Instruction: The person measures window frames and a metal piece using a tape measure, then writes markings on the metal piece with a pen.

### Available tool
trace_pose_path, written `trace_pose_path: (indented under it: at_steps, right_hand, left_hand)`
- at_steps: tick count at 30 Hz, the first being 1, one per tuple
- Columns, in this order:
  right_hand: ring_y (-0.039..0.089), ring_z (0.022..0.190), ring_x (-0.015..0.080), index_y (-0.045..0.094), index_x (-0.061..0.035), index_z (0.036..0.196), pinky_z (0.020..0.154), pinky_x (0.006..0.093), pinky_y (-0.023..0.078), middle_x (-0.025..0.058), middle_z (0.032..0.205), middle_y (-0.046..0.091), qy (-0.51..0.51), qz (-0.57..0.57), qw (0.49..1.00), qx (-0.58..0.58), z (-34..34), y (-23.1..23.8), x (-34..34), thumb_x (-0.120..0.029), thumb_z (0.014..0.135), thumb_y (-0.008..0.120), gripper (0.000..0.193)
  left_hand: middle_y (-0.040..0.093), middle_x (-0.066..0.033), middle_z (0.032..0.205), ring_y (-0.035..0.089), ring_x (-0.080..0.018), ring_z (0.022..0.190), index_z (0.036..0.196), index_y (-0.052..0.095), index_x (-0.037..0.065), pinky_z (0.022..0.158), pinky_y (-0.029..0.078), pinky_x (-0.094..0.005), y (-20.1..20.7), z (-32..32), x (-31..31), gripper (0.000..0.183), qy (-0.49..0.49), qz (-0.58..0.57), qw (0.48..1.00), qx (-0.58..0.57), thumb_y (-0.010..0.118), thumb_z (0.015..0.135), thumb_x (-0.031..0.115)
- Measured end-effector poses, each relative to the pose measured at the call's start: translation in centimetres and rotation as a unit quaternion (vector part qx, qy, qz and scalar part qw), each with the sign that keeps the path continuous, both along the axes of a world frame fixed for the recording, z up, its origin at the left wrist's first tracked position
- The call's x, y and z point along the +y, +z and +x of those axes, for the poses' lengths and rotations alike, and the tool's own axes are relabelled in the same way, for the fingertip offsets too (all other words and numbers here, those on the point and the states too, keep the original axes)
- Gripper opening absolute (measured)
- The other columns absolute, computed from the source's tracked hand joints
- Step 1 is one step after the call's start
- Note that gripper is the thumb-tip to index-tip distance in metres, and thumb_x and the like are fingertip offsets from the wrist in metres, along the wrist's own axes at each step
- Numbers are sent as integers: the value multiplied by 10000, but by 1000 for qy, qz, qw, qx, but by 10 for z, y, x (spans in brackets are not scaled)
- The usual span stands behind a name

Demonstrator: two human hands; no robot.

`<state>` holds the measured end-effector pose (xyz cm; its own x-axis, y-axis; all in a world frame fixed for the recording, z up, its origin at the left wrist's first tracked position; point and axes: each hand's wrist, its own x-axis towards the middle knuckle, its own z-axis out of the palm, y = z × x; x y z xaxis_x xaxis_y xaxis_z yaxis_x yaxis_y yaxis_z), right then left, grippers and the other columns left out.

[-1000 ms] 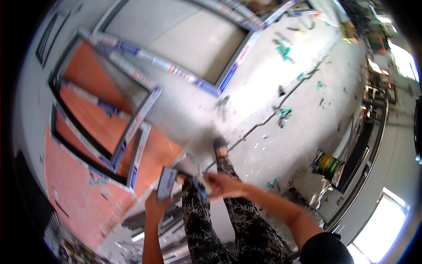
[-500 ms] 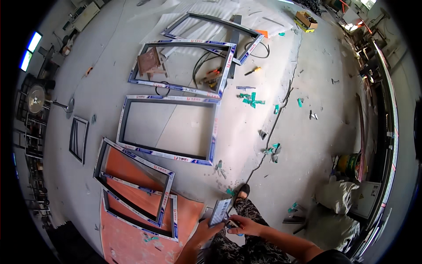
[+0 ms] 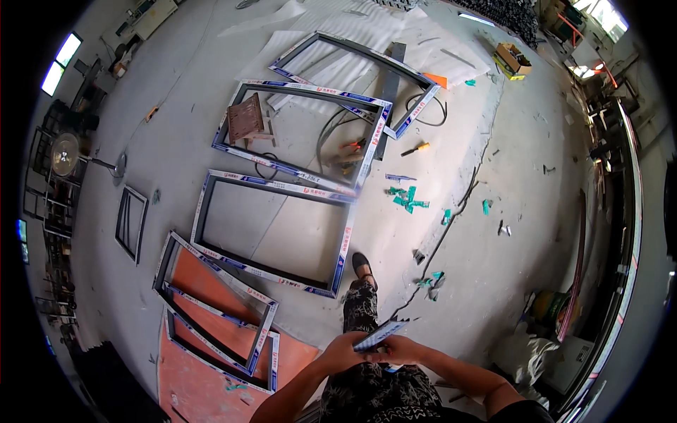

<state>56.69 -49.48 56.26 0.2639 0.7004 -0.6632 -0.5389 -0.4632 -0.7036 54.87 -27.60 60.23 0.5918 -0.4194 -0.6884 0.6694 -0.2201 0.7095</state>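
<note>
My left hand (image 3: 343, 352) is closed around a short length of frame profile (image 3: 379, 336), grey with blue-and-white printed film, held tilted in front of my body. My right hand (image 3: 403, 350) is closed right beside it, its fingertips against the profile's lower side. Whatever those fingers grip is hidden. Beyond my hands, a rectangular metal frame (image 3: 340, 257) wrapped in the same film lies flat on the floor. My foot (image 3: 362, 265) in a dark shoe stands at that frame's right side.
Two overlapping frames (image 3: 268, 324) lie on a reddish board (image 3: 204, 395) to the left. Farther off are another frame (image 3: 384, 130), a small brown stool (image 3: 245, 118), a yellow-handled tool (image 3: 416, 149) and green scraps (image 3: 407, 200). White sacks (image 3: 525, 356) stand at right.
I have stepped forward, one foot now beside the middle frame. The profile has tipped lower to the right, and my hands have come closer together around it.
</note>
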Motion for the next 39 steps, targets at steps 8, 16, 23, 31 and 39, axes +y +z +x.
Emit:
trace_pose_path:
  at_steps: [8,16,23,31,39]
  right_hand:
    - [497,496,100,664,-81,1088,451,284,380,-6,600,514,12,-59,985,162,192,16,-70,-351,947,678,306]
    - [423,478,38,739,-66,1054,428,228,320,-34,739,630,-135,-134,960,207,303,18,-250,-208,962,662,186]
    - [575,745,82,748,-38,978,671,256,468,2,828,672,-210,-131,961,127,451,-19,-258,-173,940,666,163]
    - [573,724,77,733,-4,968,644,230,448,11,816,674,-308,-130,941,42,597,-53,-192,-154,925,656,173]
    - [586,753,98,728,18,974,682,236,466,27,821,678,-255,-142,957,13,693,-92,-110,-160,907,666,200]
  left_hand:
    - [705,-33,910,672,-119,816,1054,687,49,732,562,-283,20,207,25,310,241,-102,965,18,826,787,120]
    - [635,-32,894,642,-146,797,1110,667,61,744,523,-284,50,446,225,304,486,76,864,-107,689,900,281]
    - [655,-144,1098,659,-276,1057,1374,451,49,929,540,-455,-6,555,154,489,580,-4,798,-161,609,981,292]
    - [604,-59,834,607,-187,734,1197,573,32,700,513,-335,-78,638,-83,325,553,-164,817,25,683,917,153]
    - [621,-49,936,575,-154,749,1126,585,32,650,474,-338,-154,690,-154,266,609,-147,778,48,692,942,191]
